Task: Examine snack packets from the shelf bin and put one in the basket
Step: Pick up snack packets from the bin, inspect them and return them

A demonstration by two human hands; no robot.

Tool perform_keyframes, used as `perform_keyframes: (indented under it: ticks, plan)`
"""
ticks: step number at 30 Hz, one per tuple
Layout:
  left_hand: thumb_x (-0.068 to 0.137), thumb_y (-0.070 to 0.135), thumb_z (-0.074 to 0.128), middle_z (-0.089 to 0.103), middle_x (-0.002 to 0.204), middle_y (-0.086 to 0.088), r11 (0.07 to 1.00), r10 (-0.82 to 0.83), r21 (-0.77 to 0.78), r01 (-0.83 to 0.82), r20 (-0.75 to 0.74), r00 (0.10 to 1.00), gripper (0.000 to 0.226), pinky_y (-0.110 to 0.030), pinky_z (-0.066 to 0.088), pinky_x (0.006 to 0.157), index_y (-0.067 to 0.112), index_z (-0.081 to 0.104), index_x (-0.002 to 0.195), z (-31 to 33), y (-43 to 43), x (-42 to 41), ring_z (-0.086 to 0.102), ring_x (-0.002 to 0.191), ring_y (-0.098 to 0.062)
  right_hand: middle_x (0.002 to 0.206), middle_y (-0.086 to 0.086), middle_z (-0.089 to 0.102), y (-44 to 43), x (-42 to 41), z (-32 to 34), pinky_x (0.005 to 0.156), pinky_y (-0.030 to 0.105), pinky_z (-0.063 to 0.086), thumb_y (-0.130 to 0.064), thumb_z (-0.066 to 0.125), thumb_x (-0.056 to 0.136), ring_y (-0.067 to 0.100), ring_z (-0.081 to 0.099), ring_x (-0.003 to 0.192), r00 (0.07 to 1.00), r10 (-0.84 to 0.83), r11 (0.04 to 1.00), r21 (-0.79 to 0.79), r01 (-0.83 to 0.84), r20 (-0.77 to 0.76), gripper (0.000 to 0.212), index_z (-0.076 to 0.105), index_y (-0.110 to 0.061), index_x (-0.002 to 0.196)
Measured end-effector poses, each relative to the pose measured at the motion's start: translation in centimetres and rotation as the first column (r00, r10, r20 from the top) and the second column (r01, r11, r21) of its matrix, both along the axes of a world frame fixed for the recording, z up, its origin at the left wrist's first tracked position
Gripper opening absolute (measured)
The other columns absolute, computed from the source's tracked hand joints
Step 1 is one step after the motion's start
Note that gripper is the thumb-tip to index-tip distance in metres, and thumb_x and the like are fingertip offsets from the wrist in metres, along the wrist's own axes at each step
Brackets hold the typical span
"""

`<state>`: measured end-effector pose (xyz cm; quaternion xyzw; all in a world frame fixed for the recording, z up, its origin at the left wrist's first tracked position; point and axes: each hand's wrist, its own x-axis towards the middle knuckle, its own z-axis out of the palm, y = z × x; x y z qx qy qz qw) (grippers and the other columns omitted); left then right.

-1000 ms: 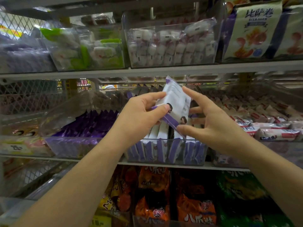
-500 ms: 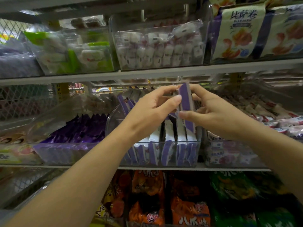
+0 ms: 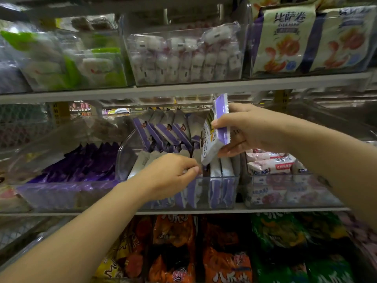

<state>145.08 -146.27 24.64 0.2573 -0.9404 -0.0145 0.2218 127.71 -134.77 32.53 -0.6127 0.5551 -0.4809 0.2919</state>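
Dropping off the packet (image 3: 210, 149), the left grip (image 3: 171, 176) now sits low at the bin (image 3: 232, 193), fingers (image 3: 190, 168) curled, hold unclear; right grip (image 3: 248, 129) alone clasps the raised packet.

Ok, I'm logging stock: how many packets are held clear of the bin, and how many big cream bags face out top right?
Held packet, in right hand: 1
Cream bags: 2
Total: 3
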Motion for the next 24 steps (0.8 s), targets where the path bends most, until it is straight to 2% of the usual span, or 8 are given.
perform_keyframes:
  ticks: [4,6,7,9,10,14,20,24]
  plan:
    - [0.101,0.036,0.041,0.07,0.107,0.013,1.0,0.003,-0.007,-0.004,-0.01,1.0,0.031,-0.036,0.053,0.083,0.032,0.068,0.116,-0.5,-0.9,1.2,0.062,0.096,-0.003,0.095,0.021,0.072,-1.5,1.1,-0.6,0.061,0.038,0.061,-0.018,0.065,0.09,0.037,0.073,0.074,0.996,-0.035,0.995,0.094,0.042,-0.08,0.025,0.054,-0.01,0.11]
    - [0.101,0.034,0.042,0.069,0.109,0.016,1.0,-0.01,-0.006,0.01,-0.026,1.0,0.029,-0.034,0.052,0.084,0.034,0.066,0.117,-0.9,-1.0,1.4,0.06,0.097,-0.001,0.095,0.015,0.069,-2.3,1.4,-1.2,0.063,0.036,0.062,-0.024,0.072,0.085,0.03,0.073,0.07,0.967,-0.086,0.992,0.064,0.105,-0.242,0.031,0.055,-0.008,0.106]
    - [0.101,0.035,0.042,0.068,0.107,0.017,1.0,-0.016,-0.005,0.016,-0.037,0.999,0.029,-0.034,0.051,0.084,0.035,0.066,0.117,-1.1,-1.0,1.4,0.06,0.095,0.0,0.094,0.012,0.068,-2.7,1.5,-1.5,0.061,0.033,0.061,-0.03,0.075,0.082,0.025,0.072,0.071,0.904,-0.129,0.989,0.009,0.145,-0.409,0.036,0.057,-0.009,0.103]
    - [0.101,0.035,0.041,0.066,0.101,0.019,1.0,-0.019,-0.005,0.019,-0.061,0.998,0.028,-0.034,0.051,0.081,0.037,0.065,0.116,-1.3,-1.1,1.5,0.058,0.091,0.002,0.088,0.002,0.064,-3.4,1.7,-2.2,0.056,0.026,0.05,-0.046,0.078,0.074,0.019,0.064,0.075,0.636,-0.252,0.967,-0.171,0.187,-0.73,0.045,0.057,-0.012,0.095]
    - [0.101,0.035,0.041,0.066,0.099,0.019,1.0,-0.018,-0.009,0.017,-0.073,0.997,0.028,-0.034,0.052,0.08,0.037,0.065,0.116,-1.5,-1.1,1.5,0.057,0.09,0.002,0.087,-0.002,0.06,-3.8,1.8,-2.7,0.057,0.024,0.044,-0.051,0.078,0.071,0.016,0.057,0.078,0.516,-0.313,0.95,-0.262,0.171,-0.797,0.049,0.055,-0.014,0.094]
    - [0.098,0.04,0.037,0.067,0.1,0.012,1.0,-0.01,-0.006,0.009,-0.083,0.997,0.034,-0.04,0.052,0.08,0.032,0.065,0.115,-1.7,-1.2,1.6,0.058,0.091,-0.003,0.107,-0.002,0.057,-4.7,1.9,-3.9,0.078,0.035,0.05,-0.053,0.081,0.065,0.018,0.053,0.096,0.437,-0.396,0.914,-0.393,0.102,-0.808,0.068,0.047,-0.02,0.114]
    - [0.1,0.036,0.039,0.067,0.099,0.012,1.0,-0.014,-0.005,0.013,-0.081,0.997,0.03,-0.037,0.05,0.079,0.033,0.065,0.115,-1.8,-1.2,1.6,0.057,0.091,-0.004,0.103,-0.004,0.06,-4.5,1.7,-5.2,0.072,0.034,0.05,-0.056,0.075,0.071,0.018,0.058,0.088,0.251,-0.431,0.9,-0.434,0.043,-0.867,0.054,0.048,-0.023,0.105]
    - [0.1,0.036,0.041,0.062,0.087,0.014,1.0,-0.019,-0.016,0.017,-0.095,0.995,0.024,-0.027,0.044,0.067,0.034,0.064,0.108,-2.0,-1.3,1.7,0.053,0.083,0.001,0.081,-0.007,0.062,-3.9,1.4,-5.3,0.06,0.032,0.047,-0.062,0.045,0.09,0.015,0.059,0.074,0.182,-0.312,0.95,-0.309,0.045,-0.932,0.038,0.056,-0.027,0.08]
